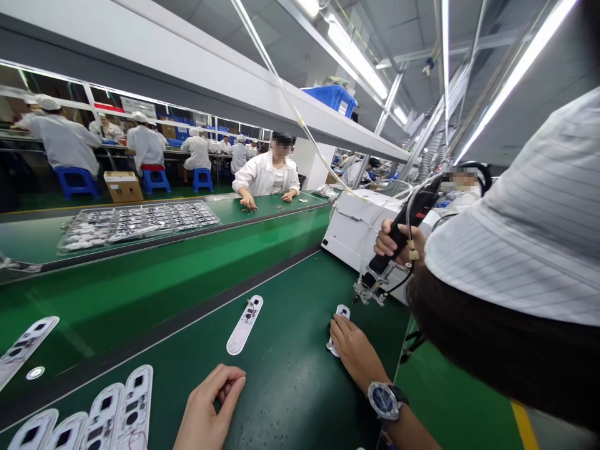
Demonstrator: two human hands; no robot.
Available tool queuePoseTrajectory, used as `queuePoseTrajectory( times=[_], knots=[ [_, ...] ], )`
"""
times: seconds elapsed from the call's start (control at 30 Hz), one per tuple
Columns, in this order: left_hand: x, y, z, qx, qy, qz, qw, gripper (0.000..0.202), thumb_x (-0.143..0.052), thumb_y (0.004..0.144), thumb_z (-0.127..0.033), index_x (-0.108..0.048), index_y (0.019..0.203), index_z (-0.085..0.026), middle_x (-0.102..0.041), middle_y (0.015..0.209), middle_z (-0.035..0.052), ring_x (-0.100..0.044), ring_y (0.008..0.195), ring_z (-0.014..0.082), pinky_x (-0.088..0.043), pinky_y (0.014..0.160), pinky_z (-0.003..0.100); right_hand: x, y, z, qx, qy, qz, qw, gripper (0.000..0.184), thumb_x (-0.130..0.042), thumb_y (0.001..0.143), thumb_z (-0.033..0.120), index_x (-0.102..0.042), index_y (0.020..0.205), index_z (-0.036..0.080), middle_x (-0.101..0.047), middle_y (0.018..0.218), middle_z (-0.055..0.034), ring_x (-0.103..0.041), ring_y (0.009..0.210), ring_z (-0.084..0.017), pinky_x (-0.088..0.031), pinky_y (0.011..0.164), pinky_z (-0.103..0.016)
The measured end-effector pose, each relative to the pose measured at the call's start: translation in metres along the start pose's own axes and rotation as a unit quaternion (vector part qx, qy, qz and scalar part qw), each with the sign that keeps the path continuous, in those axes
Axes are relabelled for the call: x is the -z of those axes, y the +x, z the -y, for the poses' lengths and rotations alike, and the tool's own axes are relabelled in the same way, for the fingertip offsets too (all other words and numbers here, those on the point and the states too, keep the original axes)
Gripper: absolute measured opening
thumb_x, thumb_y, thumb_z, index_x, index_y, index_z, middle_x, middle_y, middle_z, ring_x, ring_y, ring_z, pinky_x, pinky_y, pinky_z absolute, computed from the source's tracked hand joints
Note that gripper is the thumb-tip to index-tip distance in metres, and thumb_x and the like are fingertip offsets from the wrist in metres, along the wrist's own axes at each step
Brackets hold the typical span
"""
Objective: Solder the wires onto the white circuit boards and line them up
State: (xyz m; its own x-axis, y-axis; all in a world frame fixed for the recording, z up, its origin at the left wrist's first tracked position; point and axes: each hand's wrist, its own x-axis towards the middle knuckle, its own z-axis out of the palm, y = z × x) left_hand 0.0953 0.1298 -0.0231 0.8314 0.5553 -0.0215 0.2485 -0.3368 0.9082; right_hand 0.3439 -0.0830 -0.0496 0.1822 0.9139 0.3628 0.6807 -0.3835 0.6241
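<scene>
White and round-ended, a panel (240, 337) is seen flat on the green table (290, 369) beyond the left hand (206, 406), whose fingers are curled toward the thumb; whether anything is pinched cannot be told. Another panel (343, 310) is held by a co-worker's hand (352, 347).

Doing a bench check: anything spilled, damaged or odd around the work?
Only the dark specks on the green worktop, right of the left hand, look odd, since the surface farther up looks smoother. Dirt or wear, can't tell. No obvious damage elsewhere.
</scene>
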Motion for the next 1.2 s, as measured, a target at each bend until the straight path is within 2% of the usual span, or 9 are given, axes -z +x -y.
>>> queuePoseTrajectory(
  times=[0.23,0.47,0.67,0.83,1.0,1.2],
  knots=[
    [-0.001,0.0,-0.007,-0.002,0.011,-0.019,1.0,0.038,-0.048,0.081,-0.058,-0.065,0.076,-0.024,-0.065,0.078,0.0063,-0.06,0.067,0.0225,-0.045,0.058,0.027,0.001,0.001,-0.002,0.006,-0.01,0.007,1.0,0.035,-0.039,0.083,0.0,-0.069,0.097,0.01,-0.066,0.102,-0.0133,-0.06,0.103,-0.026,-0.052,0.094,-0.039],
    [-0.002,0.0,-0.003,0.002,0.016,-0.006,1.0,0.038,-0.047,0.082,-0.059,-0.065,0.078,-0.025,-0.065,0.08,0.0055,-0.06,0.068,0.0217,-0.045,0.059,0.027,0.001,0.001,-0.002,0.011,-0.024,0.015,1.0,0.04,-0.033,0.084,-0.001,-0.068,0.099,0.011,-0.066,0.103,-0.0131,-0.059,0.105,-0.025,-0.053,0.095,-0.04],
    [-0.003,-0.001,-0.001,0.0,0.018,-0.004,1.0,0.037,-0.046,0.083,-0.057,-0.064,0.079,-0.025,-0.064,0.081,0.0049,-0.059,0.069,0.0215,-0.044,0.06,0.027,-0.003,-0.001,-0.003,0.019,-0.024,0.008,0.999,0.038,-0.035,0.082,-0.002,-0.068,0.098,0.006,-0.065,0.104,-0.0159,-0.059,0.104,-0.027,-0.052,0.095,-0.04],
    [-0.007,0.001,0.006,-0.011,0.015,-0.012,1.0,0.036,-0.047,0.085,-0.056,-0.064,0.079,-0.024,-0.064,0.08,0.0042,-0.057,0.067,0.0205,-0.043,0.059,0.027,-0.01,-0.003,-0.003,0.017,-0.019,0.0,1.0,0.036,-0.036,0.082,-0.003,-0.068,0.098,0.007,-0.065,0.101,-0.0154,-0.059,0.104,-0.024,-0.051,0.096,-0.038],
    [-0.009,0.002,0.014,0.001,0.004,-0.015,1.0,0.032,-0.048,0.087,-0.053,-0.064,0.083,-0.025,-0.063,0.081,0.0026,-0.056,0.068,0.0188,-0.042,0.06,0.026,-0.014,-0.005,0.0,0.021,-0.02,-0.006,1.0,0.033,-0.039,0.082,-0.002,-0.068,0.097,0.004,-0.064,0.102,-0.0168,-0.058,0.104,-0.025,-0.051,0.096,-0.039],
    [-0.012,0.001,0.025,0.003,0.001,-0.007,1.0,0.031,-0.048,0.089,-0.051,-0.063,0.083,-0.025,-0.063,0.084,0.0025,-0.056,0.071,0.0184,-0.041,0.062,0.025,-0.018,-0.005,0.008,0.014,-0.02,-0.009,1.0,0.033,-0.037,0.084,0.0,-0.067,0.097,0.005,-0.064,0.102,-0.0166,-0.058,0.104,-0.026,-0.051,0.096,-0.041]
  ],
)
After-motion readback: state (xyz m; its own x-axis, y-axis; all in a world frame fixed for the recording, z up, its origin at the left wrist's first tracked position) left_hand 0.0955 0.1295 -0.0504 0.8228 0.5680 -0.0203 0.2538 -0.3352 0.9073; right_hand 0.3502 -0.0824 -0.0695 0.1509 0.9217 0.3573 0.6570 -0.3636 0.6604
